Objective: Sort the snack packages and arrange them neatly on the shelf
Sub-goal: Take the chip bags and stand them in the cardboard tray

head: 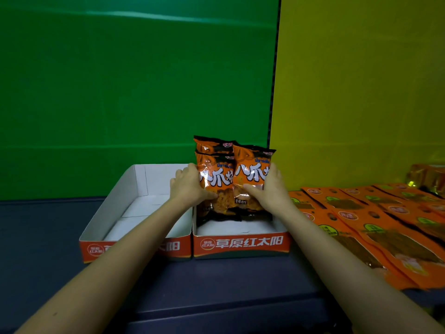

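Three orange-and-black snack bags (250, 172) stand upright at the back of the right cardboard tray (240, 244), which has an orange front with white characters. My left hand (190, 186) presses on the left side of the bags and my right hand (267, 189) on the right side, so both hold the bunch between them. A second tray (115, 201) of the same kind sits just to the left with nothing visible inside, partly crossed by my left forearm.
Several flat orange snack packs (375, 225) lie spread in overlapping rows on the dark blue surface (228, 280) to the right of the trays. A shiny golden packet (423, 177) sits behind them. A green wall and a yellow wall stand close behind.
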